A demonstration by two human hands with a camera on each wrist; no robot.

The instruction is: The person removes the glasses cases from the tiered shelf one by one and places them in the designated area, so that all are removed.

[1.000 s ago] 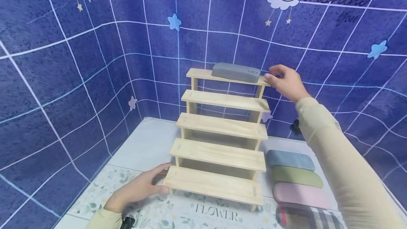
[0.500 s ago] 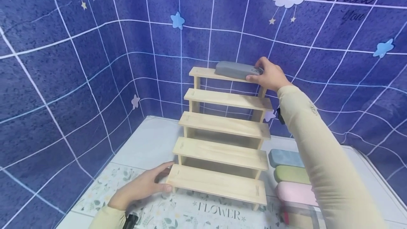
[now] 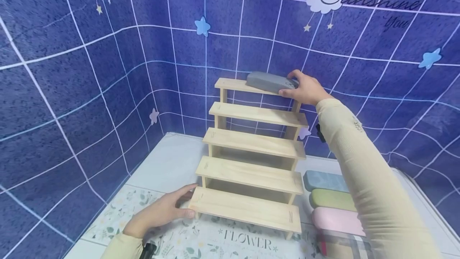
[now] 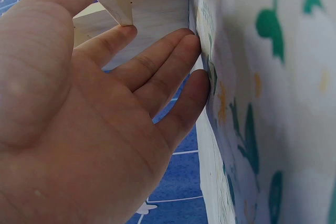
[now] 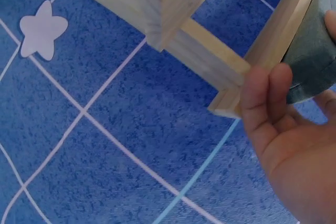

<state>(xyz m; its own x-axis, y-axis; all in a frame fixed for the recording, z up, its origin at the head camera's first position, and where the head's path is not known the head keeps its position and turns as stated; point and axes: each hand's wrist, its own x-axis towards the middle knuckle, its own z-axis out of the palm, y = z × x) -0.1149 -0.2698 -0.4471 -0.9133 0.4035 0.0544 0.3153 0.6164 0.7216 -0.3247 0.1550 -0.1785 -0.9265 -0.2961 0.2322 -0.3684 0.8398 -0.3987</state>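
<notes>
A grey glasses case point(image 3: 264, 82) with a small spectacles print lies on the top step of a five-tier wooden step rack point(image 3: 251, 144), toward its right end. My right hand point(image 3: 310, 91) pinches the case's right end, thumb in front and fingers behind. In the right wrist view, fingertips point(image 5: 281, 80) sit right at the step's end beside the case point(image 5: 314, 66). At the rack's bottom left, my left hand point(image 3: 158, 214) spans the end of the lowest step with thumb and index finger. The left wrist view shows its fingers point(image 4: 152, 66) nearly straight, one tip touching a wooden corner.
Right of the rack lie a blue case point(image 3: 325, 181), a green case point(image 3: 332, 199), a pink case point(image 3: 336, 219) and a plaid case point(image 3: 343, 245), partly behind my right sleeve. A flower-print mat point(image 3: 172, 243) covers the table front. Blue grid cloth point(image 3: 230, 19) hangs behind.
My right hand has moved left from beside the top step and taken hold of the case's end. The case has turned slightly, its right end nearer me. My left hand stays put.
</notes>
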